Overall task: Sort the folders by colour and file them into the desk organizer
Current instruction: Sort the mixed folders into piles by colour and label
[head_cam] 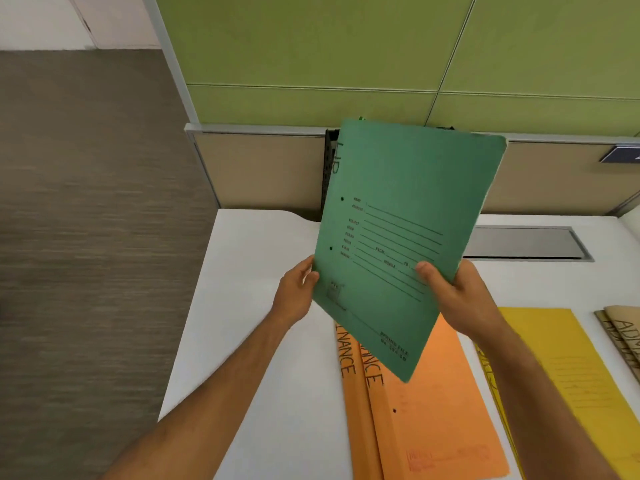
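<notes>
Both hands hold a green spring-file folder (405,237) above the tabletop (249,306): left hand (298,292) fingers clamp its spine edge, right hand (450,292) fingers its open edge. Light, bendable card, best gripped at edges.

White desk (249,306), orange folders (433,410) lying flat, yellow folder (568,368) beside them, brown folders (623,334) at right edge

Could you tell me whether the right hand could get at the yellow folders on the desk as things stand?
Probably not straight away: the right hand is gripping the green folder together with the left hand. The yellow folders lie uncovered just beside that forearm, so once it lets go, the way looks free.
</notes>
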Demonstrator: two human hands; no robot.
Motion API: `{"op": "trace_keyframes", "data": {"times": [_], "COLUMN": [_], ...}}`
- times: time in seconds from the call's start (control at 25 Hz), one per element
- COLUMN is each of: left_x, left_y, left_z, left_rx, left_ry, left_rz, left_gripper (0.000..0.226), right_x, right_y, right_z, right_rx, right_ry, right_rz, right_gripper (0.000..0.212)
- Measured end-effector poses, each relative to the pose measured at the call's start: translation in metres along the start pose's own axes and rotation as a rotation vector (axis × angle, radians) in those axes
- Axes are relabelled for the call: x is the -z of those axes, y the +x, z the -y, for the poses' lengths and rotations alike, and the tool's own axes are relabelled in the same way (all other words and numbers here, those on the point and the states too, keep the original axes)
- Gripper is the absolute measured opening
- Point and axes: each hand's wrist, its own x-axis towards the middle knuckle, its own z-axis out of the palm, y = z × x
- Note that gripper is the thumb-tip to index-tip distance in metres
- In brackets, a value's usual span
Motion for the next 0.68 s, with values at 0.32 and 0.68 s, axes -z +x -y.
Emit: {"op": "trace_keyframes", "data": {"times": [0.32,0.68], "left_x": [-0.029,-0.035], "left_y": [0.049,0.067], "left_z": [0.007,0.018], "left_rx": [-0.099,-0.086], "left_ry": [0.886,1.076], "left_rz": [0.263,0.354], "left_gripper": [0.077,0.078], "right_x": [0.010,-0.035], "right_y": [0.046,0.112], "right_z": [0.013,-0.015], "right_rx": [0.160,0.221], "right_ry": [-0.236,-0.310], "right_rz": [-0.226,-0.444], "right_gripper": [0.032,0.036]}}
